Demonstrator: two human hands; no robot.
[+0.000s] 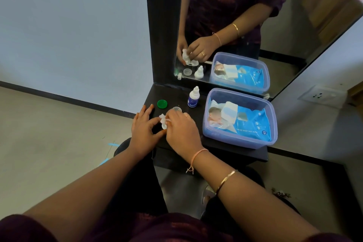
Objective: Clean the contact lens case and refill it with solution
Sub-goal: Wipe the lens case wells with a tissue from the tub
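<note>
On the black shelf (pixel 216 144), a small translucent lens case (pixel 164 126) sits between my hands, mostly hidden by my fingers. My left hand (pixel 142 130) pinches its left side with thumb and forefinger. My right hand (pixel 182 129) presses a crumpled white wipe (pixel 162 119) onto the case. The green cap (pixel 162 103) lies loose behind my left hand. A clear cap (pixel 176 109) lies just beyond my right fingertips. Further back stands the solution bottle (pixel 193 97), white with a blue label and upright.
A blue plastic box (pixel 273 124) holding a pack of baby wet wipes (pixel 249 124) fills the right of the shelf. A mirror (pixel 275 25) in a black frame rises behind it and reflects my hands. A wall socket (pixel 322 95) sits at the far right.
</note>
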